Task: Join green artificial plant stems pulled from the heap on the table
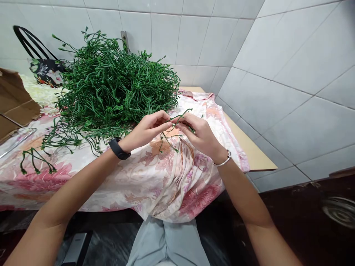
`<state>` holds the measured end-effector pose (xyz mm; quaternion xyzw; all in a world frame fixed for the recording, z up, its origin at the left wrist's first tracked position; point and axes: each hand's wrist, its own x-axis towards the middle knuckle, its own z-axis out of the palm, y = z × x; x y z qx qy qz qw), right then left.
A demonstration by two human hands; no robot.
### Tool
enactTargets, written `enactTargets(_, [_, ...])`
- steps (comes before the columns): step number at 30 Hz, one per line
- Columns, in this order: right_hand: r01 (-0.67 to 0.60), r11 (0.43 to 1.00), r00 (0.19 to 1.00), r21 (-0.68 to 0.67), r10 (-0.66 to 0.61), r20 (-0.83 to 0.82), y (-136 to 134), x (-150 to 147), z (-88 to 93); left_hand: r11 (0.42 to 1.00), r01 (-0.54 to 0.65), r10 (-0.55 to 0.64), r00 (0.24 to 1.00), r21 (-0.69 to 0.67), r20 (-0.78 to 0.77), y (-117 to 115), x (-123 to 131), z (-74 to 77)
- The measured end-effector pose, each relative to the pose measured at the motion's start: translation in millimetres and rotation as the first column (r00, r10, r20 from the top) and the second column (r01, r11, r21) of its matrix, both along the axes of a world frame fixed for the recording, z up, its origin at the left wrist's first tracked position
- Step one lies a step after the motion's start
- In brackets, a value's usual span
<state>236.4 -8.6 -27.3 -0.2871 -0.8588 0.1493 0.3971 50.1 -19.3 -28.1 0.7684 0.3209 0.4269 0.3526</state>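
Green plastic stem (177,127) pinched between left hand (146,129) and right hand (201,135) fingers.

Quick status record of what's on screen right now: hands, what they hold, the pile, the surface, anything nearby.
left hand: pinching one end of the green stem, black band on the wrist
right hand: pinching the same stem, silver bangle on the wrist
green stem: thin, branched, held above the cloth between both hands
pile: large heap of green stems, behind the hands
loose sprig: on the cloth, far left
floral cloth: covers the table, hangs over the front edge
cardboard box: far left
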Motion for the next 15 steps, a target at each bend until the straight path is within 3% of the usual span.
enactTargets(3, [0.022, 0.998, 0.998, 0.059, -0.026, 0.053, 1.6, -0.6, -2.8, 0.989, -0.074, 0.09, 0.988, 0.131, -0.124, 0.1, 0.9, -1.1])
enactTargets(7, [0.002, 0.996, 0.998, 0.086, -0.007, 0.056, 4.5, 0.0, -6.4, 0.919, -0.122, 0.224, 0.944, 0.374, -0.243, 0.3, 1.8, -4.5])
enactTargets(11, [-0.011, 0.991, 0.993, 0.135, -0.006, 0.121, 6.8, 1.8, -7.1, 0.834, -0.118, 0.296, 0.92, 0.539, -0.256, 1.5, 2.0, -8.0])
enactTargets(15, [-0.017, 0.999, 0.999, 0.046, 0.015, 0.049, 4.3, 0.3, -4.6, 0.791, -0.18, 0.328, 0.932, 0.586, -0.157, 0.0, 4.9, -8.7])
